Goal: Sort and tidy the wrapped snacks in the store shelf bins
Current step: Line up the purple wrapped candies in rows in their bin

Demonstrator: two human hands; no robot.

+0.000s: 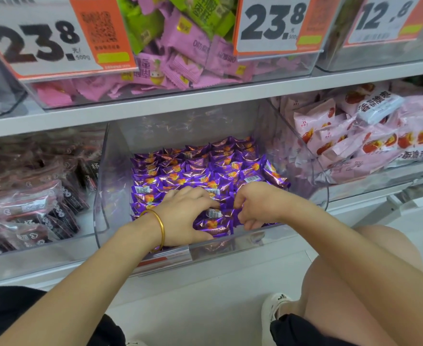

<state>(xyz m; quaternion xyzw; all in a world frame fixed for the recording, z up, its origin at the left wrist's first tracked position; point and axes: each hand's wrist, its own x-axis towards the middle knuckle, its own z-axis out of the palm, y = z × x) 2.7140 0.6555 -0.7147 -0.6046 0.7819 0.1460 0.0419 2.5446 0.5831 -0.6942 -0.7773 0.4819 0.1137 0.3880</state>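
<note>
Shelving: white store shelf [155, 106]; you reach into its middle clear plastic bin [102, 176].
Snacks: purple foil-wrapped snacks [195, 171] lie in rows inside that bin.
Left hand: your left hand [185, 213], gold bangle [161, 231] at wrist, rests on front packets, fingers [205, 201] nearly straight, slightly apart.
Right hand: your right hand [258, 203] curls fingers [239, 199] onto packets; a pinch cannot be told.

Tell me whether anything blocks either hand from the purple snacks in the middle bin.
Nothing visible does. Both hands are inside the clear bin, beyond its low front lip. The left hand lies on the purple snacks, and the right hand curls its fingers down among them.
</note>
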